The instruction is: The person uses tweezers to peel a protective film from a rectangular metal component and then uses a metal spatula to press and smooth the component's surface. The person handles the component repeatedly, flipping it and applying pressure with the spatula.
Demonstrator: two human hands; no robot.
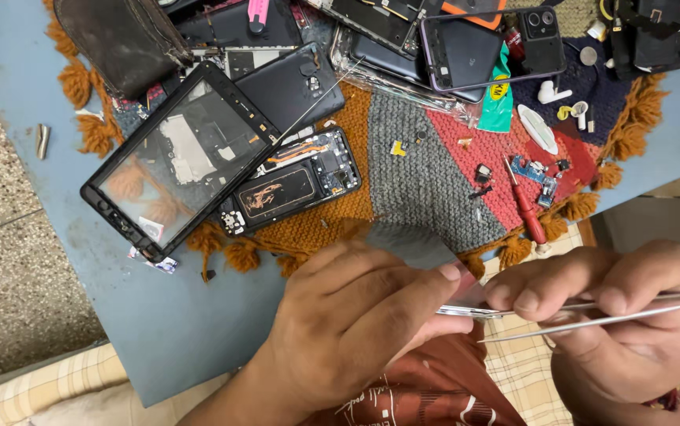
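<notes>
My left hand (pixel 356 315) is closed around a thin flat phone part (pixel 466 310), seen edge-on as a shiny strip at my fingertips. My right hand (pixel 608 315) pinches metal tweezers (pixel 640 308) whose tips reach toward that part's edge. Both hands hover at the near edge of a blue table (pixel 158 315), over my lap. On the knitted mat (pixel 427 173) beyond lie an opened phone body (pixel 293 183), a black screen frame (pixel 178 158) and a red screwdriver (pixel 525 207).
Several dismantled phones and back covers (pixel 466 47) crowd the far side of the mat, with a dark pouch (pixel 123 39), white earbuds (pixel 553 93), small circuit pieces (pixel 533 172) and a metal bit (pixel 42 140) on the table's left. Stone floor lies to the left.
</notes>
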